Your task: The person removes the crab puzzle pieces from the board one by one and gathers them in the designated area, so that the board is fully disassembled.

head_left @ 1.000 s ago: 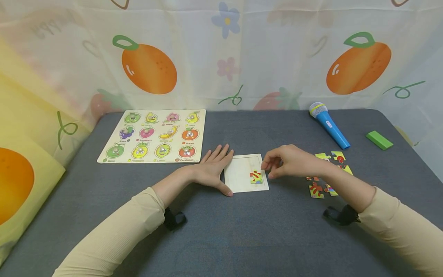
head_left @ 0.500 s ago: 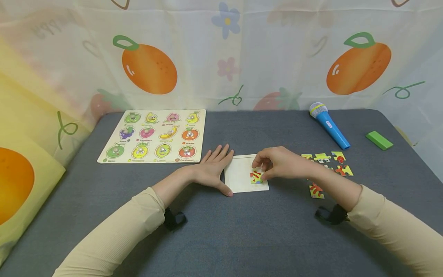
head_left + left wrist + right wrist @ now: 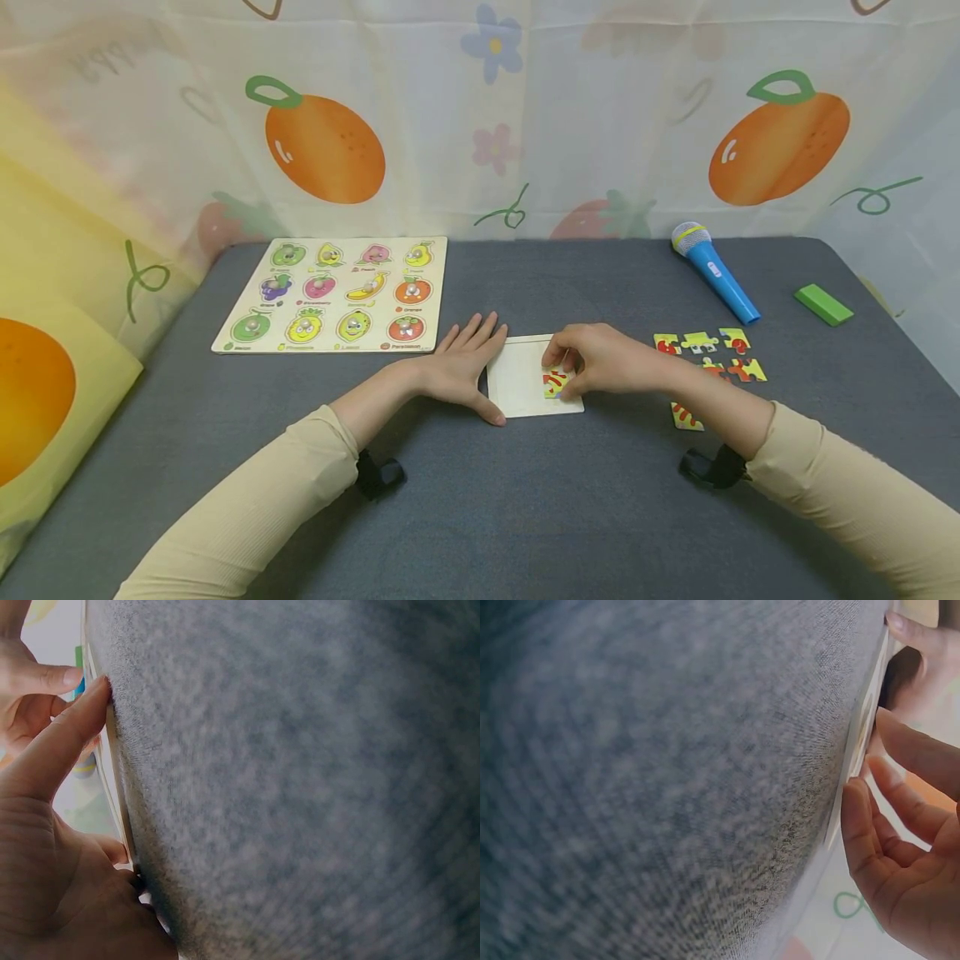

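Observation:
My left hand [image 3: 461, 367] lies with its fingers spread along the left side of a small pale wooden puzzle tray [image 3: 517, 379], its thumb at the front left corner. In the left wrist view the thumb [image 3: 67, 735] touches the tray's edge. Over the tray's right side, my right hand [image 3: 600, 358] has curled fingers and pinches a puzzle piece, mostly hidden beneath them. Just below the fingertips, a red and yellow puzzle piece [image 3: 554, 383] shows inside the tray. In the right wrist view the right hand [image 3: 907, 832] has its fingertips down at the tray.
Several loose puzzle pieces [image 3: 699, 342] lie right of the tray, some hidden by the right forearm. A blue toy microphone [image 3: 716, 271] and a green block [image 3: 823, 304] lie farther back right. A fruit peg board [image 3: 337, 296] lies at the back left, near the left fingers.
My right hand has moved left from the tray's right edge to over the piece inside it, its fingers lowering there. The left hand has stayed in place.

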Demonstrator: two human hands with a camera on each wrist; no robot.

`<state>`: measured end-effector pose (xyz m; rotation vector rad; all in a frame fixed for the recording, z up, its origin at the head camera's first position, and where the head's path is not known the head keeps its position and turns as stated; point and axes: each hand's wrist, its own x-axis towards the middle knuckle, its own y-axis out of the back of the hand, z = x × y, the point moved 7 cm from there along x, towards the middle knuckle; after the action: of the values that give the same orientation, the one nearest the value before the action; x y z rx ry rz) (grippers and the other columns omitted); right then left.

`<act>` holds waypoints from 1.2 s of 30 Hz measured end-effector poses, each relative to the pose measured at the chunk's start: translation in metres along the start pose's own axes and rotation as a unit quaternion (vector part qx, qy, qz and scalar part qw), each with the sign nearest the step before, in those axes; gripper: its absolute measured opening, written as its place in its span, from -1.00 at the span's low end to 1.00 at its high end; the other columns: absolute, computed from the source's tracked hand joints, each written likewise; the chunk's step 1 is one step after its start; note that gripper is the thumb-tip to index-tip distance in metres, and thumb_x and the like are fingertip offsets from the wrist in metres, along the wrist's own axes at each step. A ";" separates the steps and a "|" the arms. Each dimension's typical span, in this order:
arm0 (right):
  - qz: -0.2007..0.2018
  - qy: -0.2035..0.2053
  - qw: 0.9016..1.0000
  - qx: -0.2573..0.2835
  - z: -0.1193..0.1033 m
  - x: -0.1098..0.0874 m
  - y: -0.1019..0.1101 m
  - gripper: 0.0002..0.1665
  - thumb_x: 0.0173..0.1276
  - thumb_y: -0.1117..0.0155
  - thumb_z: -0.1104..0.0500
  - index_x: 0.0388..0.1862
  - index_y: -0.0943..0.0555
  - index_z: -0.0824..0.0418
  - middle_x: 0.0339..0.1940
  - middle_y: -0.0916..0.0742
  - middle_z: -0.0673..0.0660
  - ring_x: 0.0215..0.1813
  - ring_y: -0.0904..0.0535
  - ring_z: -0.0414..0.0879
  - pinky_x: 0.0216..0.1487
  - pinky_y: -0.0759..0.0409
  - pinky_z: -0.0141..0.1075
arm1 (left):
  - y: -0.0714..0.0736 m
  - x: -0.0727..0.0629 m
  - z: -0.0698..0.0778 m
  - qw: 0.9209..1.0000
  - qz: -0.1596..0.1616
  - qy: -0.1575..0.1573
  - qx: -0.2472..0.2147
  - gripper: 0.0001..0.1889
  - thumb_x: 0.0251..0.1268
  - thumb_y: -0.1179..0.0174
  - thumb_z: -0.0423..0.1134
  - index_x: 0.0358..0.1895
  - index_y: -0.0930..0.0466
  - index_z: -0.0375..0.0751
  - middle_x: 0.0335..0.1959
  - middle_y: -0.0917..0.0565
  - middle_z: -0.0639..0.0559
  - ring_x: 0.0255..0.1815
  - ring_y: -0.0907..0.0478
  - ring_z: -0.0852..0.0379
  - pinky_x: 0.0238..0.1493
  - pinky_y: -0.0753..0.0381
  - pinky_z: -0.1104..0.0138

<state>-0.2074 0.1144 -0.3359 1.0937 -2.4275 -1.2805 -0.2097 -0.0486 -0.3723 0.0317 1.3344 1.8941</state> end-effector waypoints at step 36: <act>-0.014 0.002 1.000 -0.016 -0.003 0.003 -0.006 -0.67 0.08 -0.53 0.32 -0.17 -0.66 0.17 -0.26 -0.67 0.07 -0.22 -0.55 -0.16 -0.14 -0.53 -0.36 | -0.001 0.001 -0.001 1.000 0.000 -0.002 0.001 0.33 -0.01 -0.40 0.27 0.62 0.40 -0.13 0.63 0.52 -0.08 0.65 0.63 -0.06 0.62 0.51 -0.08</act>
<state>-0.2050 0.1076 -0.3393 1.1259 -2.3880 -1.3194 -0.2105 -0.0483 -0.3738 0.0365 1.3325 1.8911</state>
